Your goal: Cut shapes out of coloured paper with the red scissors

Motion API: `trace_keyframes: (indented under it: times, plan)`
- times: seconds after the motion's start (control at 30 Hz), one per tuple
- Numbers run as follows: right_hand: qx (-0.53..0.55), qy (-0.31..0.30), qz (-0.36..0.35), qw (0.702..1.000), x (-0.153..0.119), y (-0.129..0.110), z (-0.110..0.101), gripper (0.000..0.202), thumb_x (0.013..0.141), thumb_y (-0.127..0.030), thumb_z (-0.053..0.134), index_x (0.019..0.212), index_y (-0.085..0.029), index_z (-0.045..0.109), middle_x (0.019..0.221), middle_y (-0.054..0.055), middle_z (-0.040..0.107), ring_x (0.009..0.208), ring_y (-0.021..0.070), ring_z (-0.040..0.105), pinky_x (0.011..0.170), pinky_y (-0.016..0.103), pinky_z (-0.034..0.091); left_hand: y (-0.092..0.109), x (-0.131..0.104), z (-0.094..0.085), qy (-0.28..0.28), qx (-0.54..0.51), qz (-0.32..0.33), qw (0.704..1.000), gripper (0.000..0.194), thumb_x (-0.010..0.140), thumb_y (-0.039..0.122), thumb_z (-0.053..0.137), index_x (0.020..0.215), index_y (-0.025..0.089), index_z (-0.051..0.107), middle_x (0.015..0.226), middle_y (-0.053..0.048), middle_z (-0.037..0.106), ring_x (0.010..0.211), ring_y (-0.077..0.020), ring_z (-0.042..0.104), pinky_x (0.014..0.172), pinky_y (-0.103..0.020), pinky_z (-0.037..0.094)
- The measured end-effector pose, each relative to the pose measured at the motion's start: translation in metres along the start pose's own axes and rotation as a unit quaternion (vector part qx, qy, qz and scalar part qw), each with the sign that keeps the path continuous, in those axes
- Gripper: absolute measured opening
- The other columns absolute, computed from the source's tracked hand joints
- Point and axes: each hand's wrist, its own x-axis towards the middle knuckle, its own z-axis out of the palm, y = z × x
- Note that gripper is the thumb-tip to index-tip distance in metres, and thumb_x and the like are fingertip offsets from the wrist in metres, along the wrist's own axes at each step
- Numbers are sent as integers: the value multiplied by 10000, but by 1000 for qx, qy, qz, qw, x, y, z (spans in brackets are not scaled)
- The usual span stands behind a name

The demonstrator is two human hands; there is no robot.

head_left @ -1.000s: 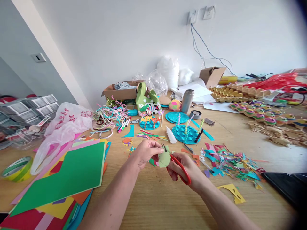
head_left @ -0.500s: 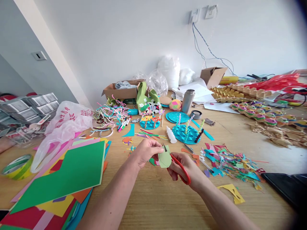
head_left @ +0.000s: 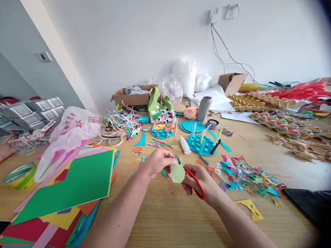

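Firmly, the right hand [head_left: 196, 181] grips red scissors [head_left: 198, 187] (left hand [head_left: 161, 163] pinches green paper [head_left: 177, 173]).

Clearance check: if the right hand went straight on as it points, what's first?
Probably the light green paper pinched in the left hand; the red scissors in the right hand overlap it in view. Depth unclear.

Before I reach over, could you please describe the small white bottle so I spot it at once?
On the wooden table, find the bumpy blue disc with upright fuzzy stems. Just left of it lies the white bottle. Its narrow tip and plain white body set it apart from the grey metal flask behind.
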Motion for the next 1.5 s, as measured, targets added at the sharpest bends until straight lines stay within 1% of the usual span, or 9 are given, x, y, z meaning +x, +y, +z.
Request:
trace_keyframes:
  times: [0.17,0.33,0.53,0.67,1.03,1.17,1.27,1.4,1.5]
  plan:
    - [1,13,2,1000,0,-3,1,386,694,-492,714,651,-181,488,537,-26,572,413,93,512,408,208,319,-2,1,-1,4,-6,-1,1000,188,590,284,691,622,119,605,583,-8,571,513,-95,505,514,-224,363]
    - [5,18,4,1000,0,-5,2,410,670,-520,723,650,-181,493,531,-30,564,406,93,508,403,212,318,-3,2,-2,14,-4,-1,1000,231,599,311,702,694,109,644,633,-30,612,556,-115,526,552,-241,384]
    - [9,18,8,1000,-1,-6,2,418,664,-526,730,651,-180,495,531,-27,570,411,92,508,408,211,315,-2,1,-1,11,10,4,1000,196,597,299,689,637,120,620,598,-19,591,532,-109,509,532,-236,361]
    - [10,12,6,1000,-2,-7,2,409,678,-514,726,659,-174,500,542,-20,579,427,94,515,420,211,315,0,1,-1,6,18,1,1000,187,596,290,682,638,117,625,598,-28,597,535,-110,511,524,-233,352]
    - [3,11,5,1000,-2,-5,2,411,686,-508,724,638,-186,473,530,-34,559,402,91,495,407,216,315,-1,1,-5,0,27,6,1000,172,599,285,692,635,131,624,646,-45,635,629,-144,569,561,-238,372]
    - [4,21,7,1000,-2,-5,3,412,684,-514,724,639,-183,483,521,-29,563,397,92,494,400,215,310,-2,1,-5,-14,16,-12,1000,233,602,331,706,675,120,637,631,-30,618,559,-112,530,546,-237,378]
    - [7,28,10,1000,-2,-7,3,416,677,-518,728,636,-182,487,515,-29,563,398,93,498,398,213,309,-4,2,-3,-28,-1,-17,999,287,589,360,727,704,112,639,652,-46,636,556,-120,547,541,-242,394]
    - [3,31,9,999,-3,-9,4,395,702,-499,722,647,-175,502,509,-35,556,399,87,492,399,207,309,-7,3,-2,-24,-35,-15,999,312,580,378,741,702,119,617,672,-69,658,554,-150,573,558,-295,454]
    - [-1,32,10,999,-3,-9,4,393,710,-492,721,650,-174,497,514,-35,556,404,88,499,398,206,313,-8,3,-2,-14,-50,-15,999,307,568,356,755,698,115,616,692,-74,669,588,-152,587,587,-292,466]
